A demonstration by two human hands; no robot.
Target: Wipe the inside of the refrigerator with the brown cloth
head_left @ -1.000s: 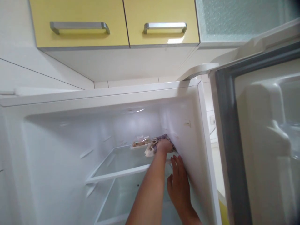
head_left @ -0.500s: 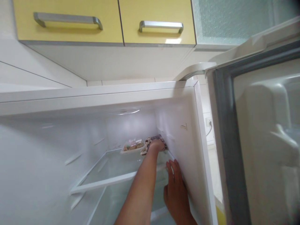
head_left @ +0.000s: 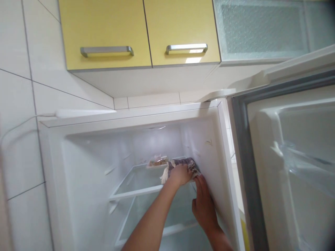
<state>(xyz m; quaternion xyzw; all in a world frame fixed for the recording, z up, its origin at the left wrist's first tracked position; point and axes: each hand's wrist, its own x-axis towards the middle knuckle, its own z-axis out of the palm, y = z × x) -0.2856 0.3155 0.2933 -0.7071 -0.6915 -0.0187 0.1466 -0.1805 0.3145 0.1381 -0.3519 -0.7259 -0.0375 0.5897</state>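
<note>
Inside the open fridge, my left hand (head_left: 180, 174) is closed on a patterned dark-and-cream cloth (head_left: 184, 162) above the right part of the upper glass shelf (head_left: 141, 179). The cloth bunches out on both sides of the hand and reaches the right inner wall. My right hand (head_left: 205, 202) lies along that wall with its fingers stretched forward. Its fingertips meet the cloth's near right edge; whether they press on it I cannot tell. Farther back on the same shelf sits a clear-wrapped food tray (head_left: 157, 162).
The fridge door (head_left: 290, 167) stands wide open on the right, with clear door racks. Below is a second shelf (head_left: 146, 212). Yellow wall cabinets (head_left: 110, 28) with metal handles hang above the fridge. White tiles (head_left: 23, 146) cover the wall at left.
My left hand has drawn the cloth from the back corner toward the shelf's front right. My right hand stays by the wall, now meeting the cloth. The view has shifted, showing more left wall.
</note>
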